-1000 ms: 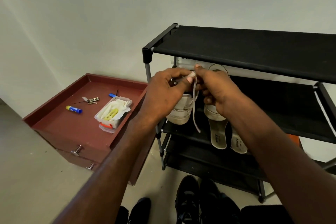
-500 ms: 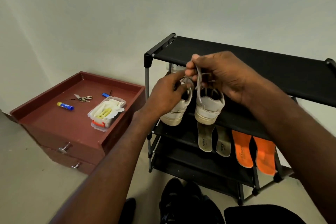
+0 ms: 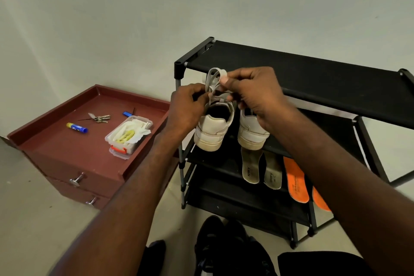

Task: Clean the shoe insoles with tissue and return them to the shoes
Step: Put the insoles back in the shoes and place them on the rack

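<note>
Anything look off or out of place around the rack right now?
Four insoles lie loose on the shoe rack, out of their shoes, two beige and two orange. Both hands hold the white sneakers by their laces. Otherwise nothing stands out.

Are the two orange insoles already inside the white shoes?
No. The orange insoles lie bare on a lower shelf of the black rack, below the white shoes that hang from their laces.

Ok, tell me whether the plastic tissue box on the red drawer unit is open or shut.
Open. The plastic tissue box has no lid on top, and white tissues stick up above its rim; its orange clasp hangs free at the near end.
</note>
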`<state>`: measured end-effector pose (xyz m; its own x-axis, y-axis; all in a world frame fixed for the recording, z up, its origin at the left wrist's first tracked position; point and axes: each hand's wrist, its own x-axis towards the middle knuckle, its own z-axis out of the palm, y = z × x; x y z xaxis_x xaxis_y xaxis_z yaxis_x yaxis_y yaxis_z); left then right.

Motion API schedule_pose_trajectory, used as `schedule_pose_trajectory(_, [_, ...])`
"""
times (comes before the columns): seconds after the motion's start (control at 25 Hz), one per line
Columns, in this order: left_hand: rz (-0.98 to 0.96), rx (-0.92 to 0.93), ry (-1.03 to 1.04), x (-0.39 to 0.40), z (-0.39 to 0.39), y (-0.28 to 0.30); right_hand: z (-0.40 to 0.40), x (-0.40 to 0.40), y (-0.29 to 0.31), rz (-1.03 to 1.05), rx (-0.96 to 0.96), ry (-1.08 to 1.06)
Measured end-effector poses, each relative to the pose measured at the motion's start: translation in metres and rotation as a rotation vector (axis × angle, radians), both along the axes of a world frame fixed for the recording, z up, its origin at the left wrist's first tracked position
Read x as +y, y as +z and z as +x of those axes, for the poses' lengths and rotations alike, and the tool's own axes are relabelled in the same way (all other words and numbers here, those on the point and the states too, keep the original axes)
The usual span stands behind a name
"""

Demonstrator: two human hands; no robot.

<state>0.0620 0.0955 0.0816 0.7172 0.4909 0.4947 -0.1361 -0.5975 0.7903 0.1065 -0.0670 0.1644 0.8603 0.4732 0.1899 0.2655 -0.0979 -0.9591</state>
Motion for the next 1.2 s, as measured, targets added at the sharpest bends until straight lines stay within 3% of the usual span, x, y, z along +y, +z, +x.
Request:
schedule_pose_trajectory(0.16, [0.252,0.149,0.013,0.011,0.001,-0.008,0.016,0.017,-0.037,-0.368,-0.252,-0.146])
schedule_pose_trajectory(0.28, [0.496,0.294,-0.051,0.016,0.002,-0.016,0.025,0.018,-0.052,-0.667,-0.368,-0.073])
schedule_pose_trajectory(0.4, [0.448,0.257,-0.035,0.017,-0.002,-0.013,0.03,0.016,-0.055,-0.825,-0.446,-0.084])
schedule_pose_trajectory(0.52, [0.362,0.157,-0.063,0.012,-0.009,-0.009,0.028,0.01,-0.055,-0.741,-0.53,-0.146])
schedule_pose_trajectory(0.64, [0.403,0.224,-0.088,0.013,-0.006,-0.016,0.024,0.011,-0.058,-0.641,-0.559,-0.103])
schedule_pose_trajectory(0.76, [0.296,0.181,-0.103,0.01,-0.009,-0.019,0.024,0.013,-0.062,-0.645,-0.524,-0.042])
schedule_pose_trajectory(0.84, [0.233,0.157,-0.137,0.009,-0.017,-0.013,0.022,0.007,-0.063,-0.51,-0.477,-0.133])
schedule_pose_trajectory(0.96, [0.24,0.347,-0.202,0.012,-0.034,-0.009,0.01,-0.016,-0.07,-0.34,-0.544,-0.4])
schedule_pose_trajectory(1.08, [0.31,0.466,-0.246,0.008,-0.041,-0.021,-0.002,-0.041,-0.098,-0.396,-0.605,-0.587])
schedule_pose_trajectory(1.2, [0.274,0.372,-0.149,-0.003,-0.039,-0.027,-0.002,-0.051,-0.124,-0.448,-0.457,-0.475])
